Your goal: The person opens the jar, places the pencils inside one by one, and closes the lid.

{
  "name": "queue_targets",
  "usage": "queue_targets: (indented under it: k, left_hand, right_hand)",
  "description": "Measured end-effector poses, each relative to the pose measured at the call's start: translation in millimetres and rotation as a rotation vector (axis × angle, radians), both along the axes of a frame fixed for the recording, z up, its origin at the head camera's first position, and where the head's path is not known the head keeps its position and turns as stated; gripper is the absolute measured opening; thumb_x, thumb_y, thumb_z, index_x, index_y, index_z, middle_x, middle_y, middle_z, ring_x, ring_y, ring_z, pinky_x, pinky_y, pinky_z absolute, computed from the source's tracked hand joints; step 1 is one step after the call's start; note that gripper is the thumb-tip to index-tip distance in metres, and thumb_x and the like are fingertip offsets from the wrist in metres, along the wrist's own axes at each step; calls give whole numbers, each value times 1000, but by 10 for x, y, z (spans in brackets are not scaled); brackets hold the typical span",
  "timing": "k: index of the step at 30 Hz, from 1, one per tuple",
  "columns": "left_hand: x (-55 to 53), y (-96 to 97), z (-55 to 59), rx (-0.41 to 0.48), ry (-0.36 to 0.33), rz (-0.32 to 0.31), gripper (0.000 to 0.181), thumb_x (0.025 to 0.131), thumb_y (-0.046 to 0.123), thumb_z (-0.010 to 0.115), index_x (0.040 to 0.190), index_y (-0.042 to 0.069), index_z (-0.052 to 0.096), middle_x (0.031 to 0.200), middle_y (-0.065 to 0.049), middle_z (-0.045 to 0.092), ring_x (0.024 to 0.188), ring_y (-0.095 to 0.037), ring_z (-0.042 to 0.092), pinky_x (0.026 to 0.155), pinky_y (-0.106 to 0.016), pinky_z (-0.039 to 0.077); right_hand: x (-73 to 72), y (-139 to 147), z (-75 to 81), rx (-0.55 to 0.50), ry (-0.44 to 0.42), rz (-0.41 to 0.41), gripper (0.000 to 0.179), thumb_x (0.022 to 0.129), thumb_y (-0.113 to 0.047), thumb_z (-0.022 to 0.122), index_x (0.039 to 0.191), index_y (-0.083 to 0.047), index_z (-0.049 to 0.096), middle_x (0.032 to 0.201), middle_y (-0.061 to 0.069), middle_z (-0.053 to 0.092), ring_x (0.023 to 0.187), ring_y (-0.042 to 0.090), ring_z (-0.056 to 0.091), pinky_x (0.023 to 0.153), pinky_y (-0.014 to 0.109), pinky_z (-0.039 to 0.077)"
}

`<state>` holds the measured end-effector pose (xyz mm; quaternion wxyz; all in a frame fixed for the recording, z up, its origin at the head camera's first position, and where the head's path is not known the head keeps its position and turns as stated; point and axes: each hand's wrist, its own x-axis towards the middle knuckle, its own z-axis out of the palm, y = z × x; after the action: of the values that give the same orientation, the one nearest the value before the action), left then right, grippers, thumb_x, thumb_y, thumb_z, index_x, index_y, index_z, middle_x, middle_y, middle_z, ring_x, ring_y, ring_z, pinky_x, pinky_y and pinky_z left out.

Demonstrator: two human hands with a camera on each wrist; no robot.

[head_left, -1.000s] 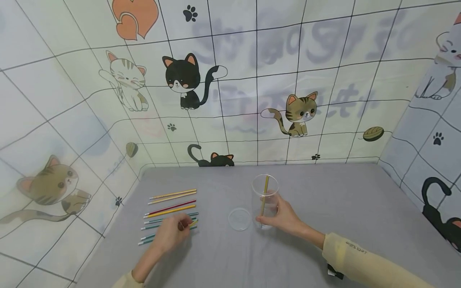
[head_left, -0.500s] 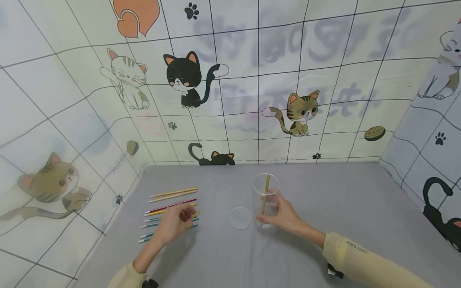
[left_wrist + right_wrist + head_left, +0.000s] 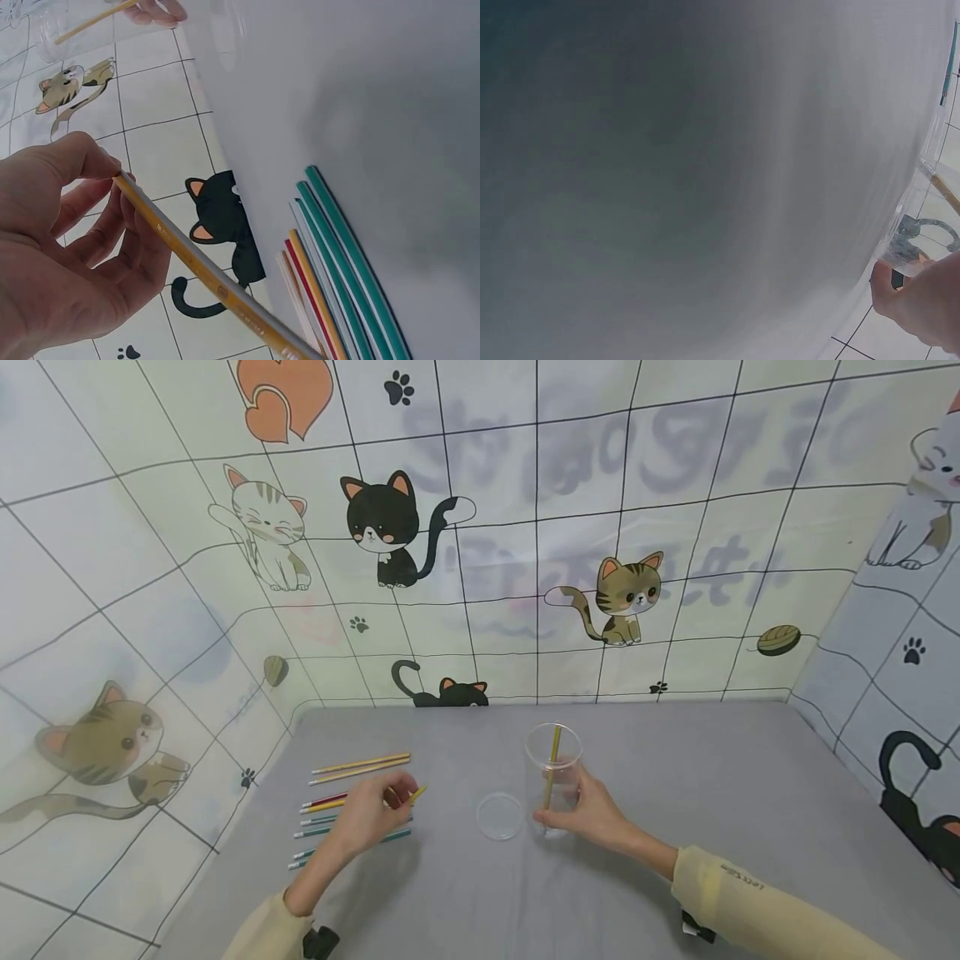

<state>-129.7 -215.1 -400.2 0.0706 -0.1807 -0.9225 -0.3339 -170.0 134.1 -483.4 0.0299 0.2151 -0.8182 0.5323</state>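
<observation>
My left hand (image 3: pixel 367 812) pinches a yellow pencil (image 3: pixel 214 281) by one end between thumb and fingers. In the head view only a short yellow tip of it shows beyond the fingers, above the row of pencils. With my right hand (image 3: pixel 591 812) I grip a tall clear plastic cup (image 3: pixel 533 789) round its side, and it stands upright on the table. Inside the cup leans another yellow pencil (image 3: pixel 552 768). The right wrist view catches part of that hand (image 3: pixel 922 300) beside the cup at its right edge.
On the left lie several pencils: yellow ones (image 3: pixel 360 763), a red one (image 3: pixel 324 799) and teal ones (image 3: pixel 396 835), partly covered by my left hand. A clear round lid (image 3: pixel 498 817) lies left of the cup on the grey tablecloth (image 3: pixel 675 760). A cat-print curtain (image 3: pixel 495 568) closes off the back.
My left hand has lifted the yellow pencil and moved up and slightly right, over the row. The right hand and the cup have stayed in place.
</observation>
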Motion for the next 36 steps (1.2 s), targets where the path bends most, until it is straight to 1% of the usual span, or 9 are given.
queue_targets:
  k: [4,9,13,18,21,26,31,36]
  left_hand:
    - [-14,40,37,13,-12,6,23,78,-6,69,94,9,68,81,2,62,73,-12,60,62,-27,50]
    - [-43,93,88,26,4,2,23,78,-7,69,94,9,69,80,2,62,72,-11,60,63,-27,51]
    - [-76,137,146,31,12,-4,23,78,-6,71,95,9,69,80,3,61,72,-12,60,61,-26,52]
    - [-102,206,227,39,-13,-36,24,81,-5,70,101,6,68,84,1,61,76,-14,61,59,-27,51]
    - [-119,259,288,45,-17,-52,24,82,-4,69,103,7,68,85,0,62,77,-14,62,59,-27,51]
    - [-172,382,395,60,23,-88,24,81,-4,68,101,9,67,85,-3,63,76,-15,63,59,-28,51]
    - [-217,532,468,75,62,-139,24,79,-5,67,99,9,66,83,-3,63,75,-16,64,59,-27,50]
    - [-239,650,547,84,51,-162,25,79,-5,68,101,8,66,84,-5,63,75,-16,64,59,-27,51]
  right_hand:
    - [2,6,3,4,1,7,75,74,-27,89,135,-13,49,129,17,62,117,34,57,93,57,46]
    - [1,9,0,8,6,8,73,74,-27,89,134,-12,49,129,16,62,117,33,57,94,56,46]
    - [-3,9,-6,9,6,9,74,74,-27,89,135,-12,49,129,16,62,117,33,57,95,56,46]
    - [-7,4,-15,5,4,11,74,75,-27,89,135,-13,49,129,17,62,118,33,57,96,58,45]
    - [-4,6,-13,3,6,11,74,75,-28,89,135,-13,49,129,17,62,118,33,57,95,58,45]
    - [-1,14,4,-4,3,12,74,75,-27,89,136,-13,48,129,19,61,118,33,57,95,58,46]
    - [-2,13,6,-8,0,16,74,75,-26,89,136,-13,48,129,19,61,118,34,57,96,58,45]
    - [2,9,9,-11,-1,24,74,75,-27,88,136,-12,48,129,19,61,119,35,56,96,59,44]
